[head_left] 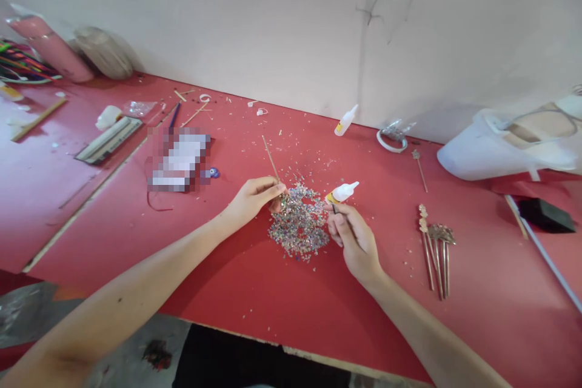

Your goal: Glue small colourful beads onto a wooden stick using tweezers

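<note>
With left hand we are pinching a thin stick by the glittery pile, probably so strays land there, right hand narrowly gripping a slim dark tool.

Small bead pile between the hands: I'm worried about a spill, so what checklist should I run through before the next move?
1. Thin stick held in the left hand: ok.
2. Dark thin tool held in the right hand: ok; what sort of tool, cannot tell.
3. Nearer white bottle well away from the right hand: not ok, it is just beyond the fingers.
4. That bottle's nozzle closed: cannot tell.
5. All pieces kept within the bead pile: not ok, loose bits are scattered around it.
6. Decorated sticks away from the pile: ok, they lie off to the right.
</note>
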The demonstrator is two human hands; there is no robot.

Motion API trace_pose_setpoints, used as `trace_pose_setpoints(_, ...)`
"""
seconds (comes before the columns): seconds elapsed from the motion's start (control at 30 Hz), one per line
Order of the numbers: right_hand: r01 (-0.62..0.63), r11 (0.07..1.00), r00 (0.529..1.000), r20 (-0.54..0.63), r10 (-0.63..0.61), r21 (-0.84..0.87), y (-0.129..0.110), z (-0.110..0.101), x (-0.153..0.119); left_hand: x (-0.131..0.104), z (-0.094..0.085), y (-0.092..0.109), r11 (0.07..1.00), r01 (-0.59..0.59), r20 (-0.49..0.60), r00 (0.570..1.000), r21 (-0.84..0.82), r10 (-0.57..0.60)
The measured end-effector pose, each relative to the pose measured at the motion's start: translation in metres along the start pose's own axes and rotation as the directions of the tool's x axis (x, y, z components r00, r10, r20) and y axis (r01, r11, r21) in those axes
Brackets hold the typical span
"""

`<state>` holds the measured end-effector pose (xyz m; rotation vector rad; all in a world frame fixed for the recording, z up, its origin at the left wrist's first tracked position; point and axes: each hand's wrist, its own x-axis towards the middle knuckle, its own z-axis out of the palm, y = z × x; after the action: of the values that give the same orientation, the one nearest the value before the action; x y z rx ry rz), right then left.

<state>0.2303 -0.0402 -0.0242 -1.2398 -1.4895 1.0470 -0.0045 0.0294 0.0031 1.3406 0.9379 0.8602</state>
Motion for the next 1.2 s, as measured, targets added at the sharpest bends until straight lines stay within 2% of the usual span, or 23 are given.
trace_pose_setpoints(0.2, 0.0, 1.0, 0.987, 0.163, -0.004, 0.025, -0.007, 0.001, 0.001, 0.001, 0.0, -0.001, 0.995, -0.011, -0.061, 0.998, 0.094, 0.017)
trace_pose_setpoints(0.37, 0.034, 0.999, 0.992, 0.12, -0.034, -0.001, -0.007, 0.002, 0.002, -0.001, 0.003, -0.001, 0.996, -0.03, -0.071, 0.997, 0.079, 0.036)
trace_pose_setpoints(0.53, -0.071, 0.99, 0.949, 0.314, 0.028, 0.126, -0.009, 0.002, 0.004, -0.002, 0.004, 0.0, 0.991, -0.038, -0.056, 0.997, 0.126, 0.045)
trace_pose_setpoints(0.6, -0.089, 0.98, 0.936, 0.351, 0.022, 0.178, -0.011, 0.002, 0.004, -0.002, 0.005, 0.001, 0.991, -0.033, -0.054, 0.998, 0.133, 0.04)
trace_pose_setpoints(0.8, -0.05, 0.984, 0.95, 0.313, -0.006, 0.171, -0.011, -0.001, 0.001, -0.003, 0.005, 0.002, 0.99, -0.037, -0.066, 0.997, 0.134, 0.047)
trace_pose_setpoints(0.97, -0.028, 0.993, 0.981, 0.195, 0.005, 0.117, -0.004, 0.002, 0.0, -0.004, 0.008, 0.001, 0.995, -0.048, -0.04, 0.998, 0.084, 0.051)
trace_pose_setpoints(1.07, -0.058, 0.995, 0.989, 0.138, 0.047, 0.082, -0.001, 0.004, -0.001, -0.007, 0.011, 0.001, 0.999, -0.034, -0.016, 0.999, 0.031, 0.035)
trace_pose_setpoints(1.2, -0.105, 0.993, 0.987, 0.131, 0.097, 0.055, -0.003, 0.006, -0.002, -0.012, 0.017, 0.002, 0.999, -0.013, 0.02, 1.0, 0.037, 0.012)
